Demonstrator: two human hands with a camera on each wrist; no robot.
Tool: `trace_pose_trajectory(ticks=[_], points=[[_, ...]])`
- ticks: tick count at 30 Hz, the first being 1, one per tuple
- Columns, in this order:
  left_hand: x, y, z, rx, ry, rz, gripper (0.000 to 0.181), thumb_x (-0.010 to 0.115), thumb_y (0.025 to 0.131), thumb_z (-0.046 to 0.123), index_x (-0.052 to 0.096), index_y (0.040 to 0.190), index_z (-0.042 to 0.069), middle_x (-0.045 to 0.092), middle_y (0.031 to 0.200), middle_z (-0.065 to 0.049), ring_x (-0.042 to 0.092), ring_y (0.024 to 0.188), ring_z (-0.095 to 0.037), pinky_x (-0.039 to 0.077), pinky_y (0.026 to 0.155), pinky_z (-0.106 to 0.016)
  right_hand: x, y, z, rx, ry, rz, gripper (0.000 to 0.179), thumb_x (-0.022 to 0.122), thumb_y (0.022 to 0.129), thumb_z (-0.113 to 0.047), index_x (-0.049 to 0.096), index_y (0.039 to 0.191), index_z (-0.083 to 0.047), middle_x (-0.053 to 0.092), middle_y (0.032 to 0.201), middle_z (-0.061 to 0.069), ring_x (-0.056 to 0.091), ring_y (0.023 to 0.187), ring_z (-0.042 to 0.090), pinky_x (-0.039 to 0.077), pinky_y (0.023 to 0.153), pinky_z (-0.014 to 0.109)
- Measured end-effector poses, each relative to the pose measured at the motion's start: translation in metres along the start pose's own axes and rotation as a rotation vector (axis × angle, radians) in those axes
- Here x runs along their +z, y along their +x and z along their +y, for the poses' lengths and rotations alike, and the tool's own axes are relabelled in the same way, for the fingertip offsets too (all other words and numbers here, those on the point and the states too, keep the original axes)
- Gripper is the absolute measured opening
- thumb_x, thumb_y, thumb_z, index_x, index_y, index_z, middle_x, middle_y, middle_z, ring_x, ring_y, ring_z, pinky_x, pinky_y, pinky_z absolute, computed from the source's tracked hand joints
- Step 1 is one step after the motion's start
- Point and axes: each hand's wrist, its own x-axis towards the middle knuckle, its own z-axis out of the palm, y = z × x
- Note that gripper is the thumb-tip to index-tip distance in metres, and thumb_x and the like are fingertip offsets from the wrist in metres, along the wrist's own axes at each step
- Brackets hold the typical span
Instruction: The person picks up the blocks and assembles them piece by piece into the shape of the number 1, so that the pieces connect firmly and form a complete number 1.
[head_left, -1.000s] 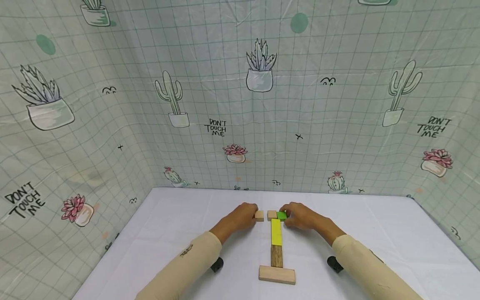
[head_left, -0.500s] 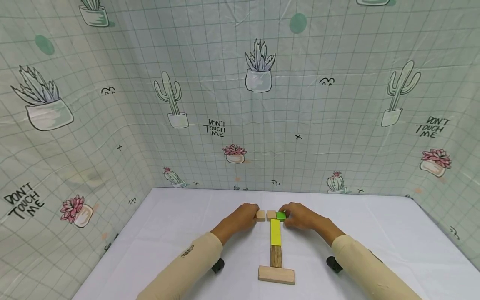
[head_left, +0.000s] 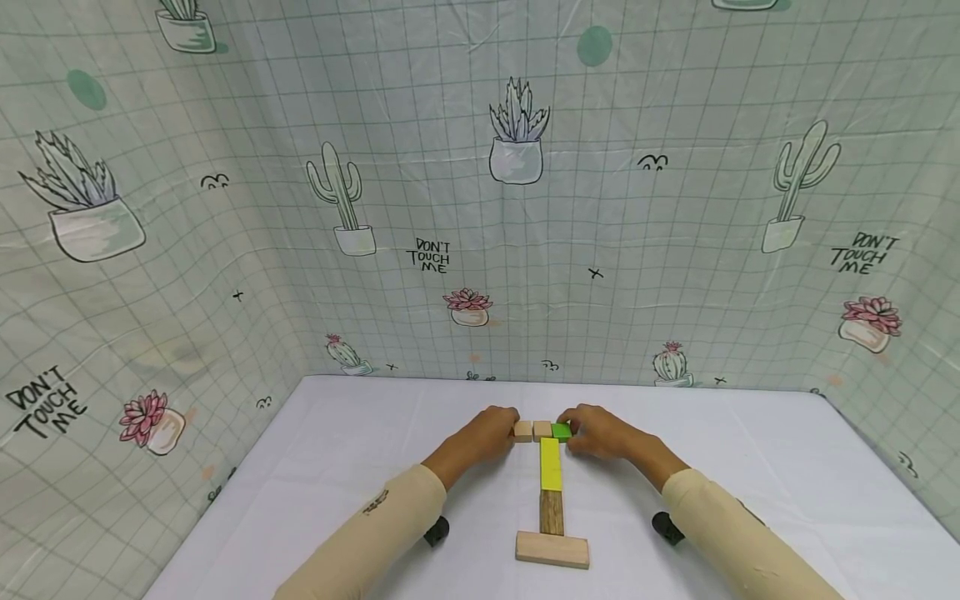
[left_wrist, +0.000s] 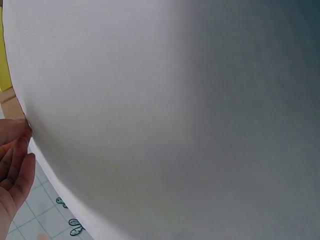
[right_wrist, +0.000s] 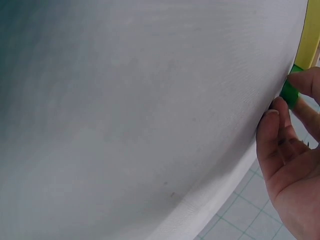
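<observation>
My left hand [head_left: 491,432] pinches a small tan wooden block [head_left: 522,432] at the left end of a short row on the table. Beside it sits a second tan block [head_left: 543,430], the two touching or nearly so. At the row's right end, a green block [head_left: 561,432] is pinched between the thumb and fingers of my right hand [head_left: 600,432]. In the right wrist view the green block [right_wrist: 289,94] shows partly behind the thumb. Below the row, a yellow block [head_left: 551,464], a dark brown block [head_left: 551,512] and a wide light wooden block [head_left: 552,550] form a stem and base.
The white table [head_left: 337,433] extends to both sides of the blocks. Behind it hangs a gridded cloth [head_left: 570,217] printed with cacti. A black object shows beside each forearm, one at left [head_left: 437,531] and one at right [head_left: 667,527].
My left hand has slid its tan block right, closing the gap to the middle tan block. The right hand stays in place at the green block.
</observation>
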Motion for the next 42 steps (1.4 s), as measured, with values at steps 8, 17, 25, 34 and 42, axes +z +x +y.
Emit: trace_pose_trajectory(ticks=[8,17,25,34,42], points=[[-0.0001,-0.0002,0.0006,-0.004,-0.014,0.0,0.024,0.069,0.095,0.008,0.067,0.118,0.004,0.07,0.097,-0.003,0.054,0.076,-0.007,0.053,0.074,-0.024,-0.0015,-0.0003,-0.0006,-0.005,-0.001,-0.002,0.037,0.075,0.086,-0.009,0.066,0.122,-0.006,0.065,0.103,0.005,0.059,0.096,0.02,0.051,0.092,0.045],[0.0001,0.0006,0.0008,-0.012,-0.017,-0.003,0.023,0.069,0.095,0.009,0.067,0.118,0.004,0.07,0.096,-0.002,0.054,0.076,-0.008,0.052,0.074,-0.024,-0.0005,0.0007,0.0014,-0.008,-0.004,-0.001,0.038,0.075,0.085,-0.009,0.066,0.122,-0.006,0.065,0.102,0.006,0.059,0.096,0.02,0.051,0.092,0.045],[0.0005,0.0012,0.001,-0.004,-0.004,-0.001,0.024,0.068,0.096,0.009,0.067,0.119,0.004,0.07,0.098,-0.003,0.054,0.077,-0.007,0.053,0.075,-0.023,-0.0008,0.0005,0.0013,-0.008,-0.003,0.003,0.038,0.074,0.085,-0.009,0.067,0.122,-0.006,0.065,0.103,0.006,0.06,0.096,0.02,0.051,0.092,0.045],[0.0013,0.0013,0.0018,-0.002,-0.001,0.004,0.023,0.067,0.096,0.009,0.067,0.119,0.004,0.071,0.097,-0.003,0.054,0.076,-0.008,0.053,0.074,-0.023,0.0007,0.0013,0.0006,0.0,0.002,0.0,0.038,0.075,0.085,-0.008,0.067,0.121,-0.006,0.066,0.103,0.006,0.06,0.096,0.02,0.052,0.093,0.046],[0.0011,0.0002,0.0024,-0.009,0.001,0.003,0.025,0.068,0.095,0.01,0.067,0.12,0.005,0.07,0.097,-0.002,0.055,0.077,-0.008,0.053,0.075,-0.024,0.0004,0.0004,0.0004,-0.007,0.0,0.002,0.036,0.075,0.085,-0.008,0.067,0.12,-0.006,0.065,0.103,0.005,0.06,0.097,0.02,0.052,0.092,0.045]])
